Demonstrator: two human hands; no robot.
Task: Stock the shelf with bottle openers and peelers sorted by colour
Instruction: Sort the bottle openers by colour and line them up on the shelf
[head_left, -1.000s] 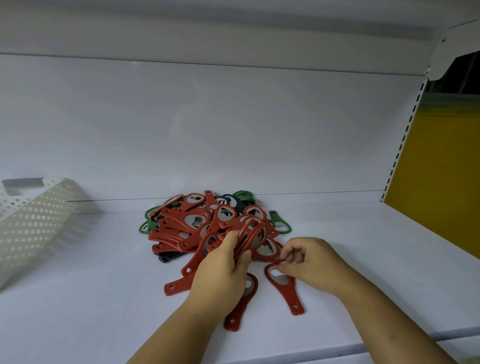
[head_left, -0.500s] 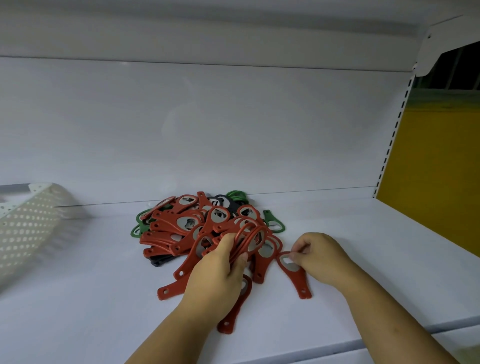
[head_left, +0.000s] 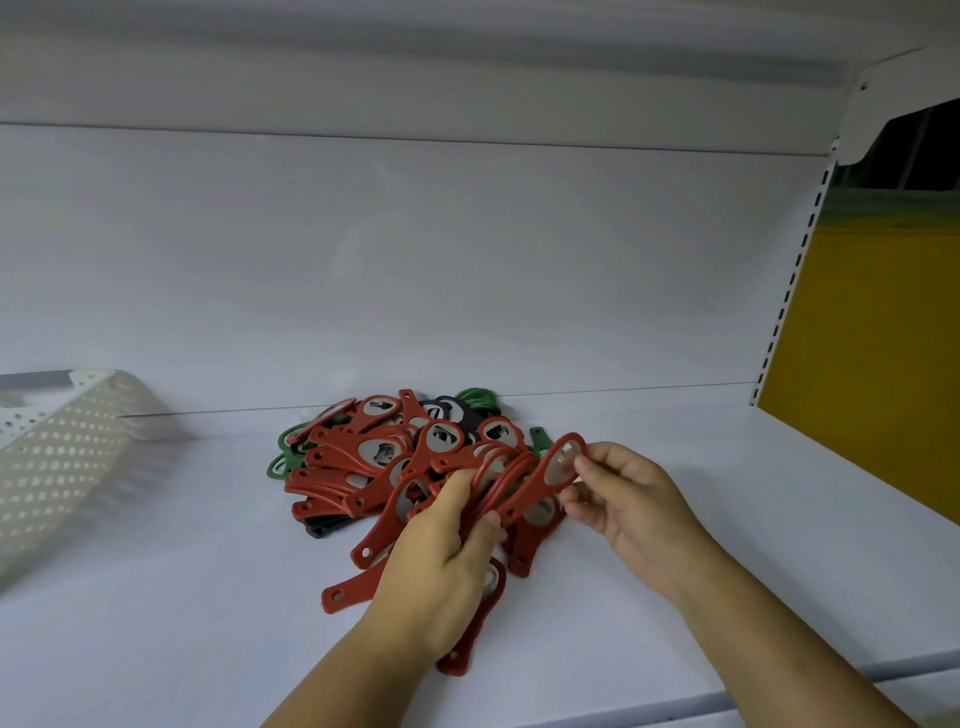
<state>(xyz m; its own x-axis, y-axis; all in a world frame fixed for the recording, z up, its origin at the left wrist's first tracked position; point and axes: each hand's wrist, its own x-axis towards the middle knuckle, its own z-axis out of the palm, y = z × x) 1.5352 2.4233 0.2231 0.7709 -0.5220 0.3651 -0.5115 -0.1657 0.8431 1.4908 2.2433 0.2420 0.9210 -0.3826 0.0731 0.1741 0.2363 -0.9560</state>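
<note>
A pile of red bottle openers (head_left: 363, 457) lies on the white shelf (head_left: 208, 597), with green openers (head_left: 283, 457) and black ones (head_left: 452, 410) partly buried under it. My left hand (head_left: 441, 561) grips a stack of red openers (head_left: 498, 480) held on edge above the pile. My right hand (head_left: 623, 493) pinches the round head of one red opener (head_left: 550, 475), lifted off the shelf and leaning against that stack. More red openers lie flat under and beside my left hand, one (head_left: 478, 623) poking out toward the front edge.
A white perforated basket (head_left: 57, 457) lies tilted at the left of the shelf. The shelf's back wall (head_left: 415, 260) rises behind the pile. A slotted upright (head_left: 789, 280) and a yellow panel (head_left: 883, 338) bound the right side. The front edge (head_left: 571, 706) runs below my arms.
My right hand has lifted the red opener it pinched off the shelf and brought it left and up against the stack in my left hand. My left hand kept its grip.
</note>
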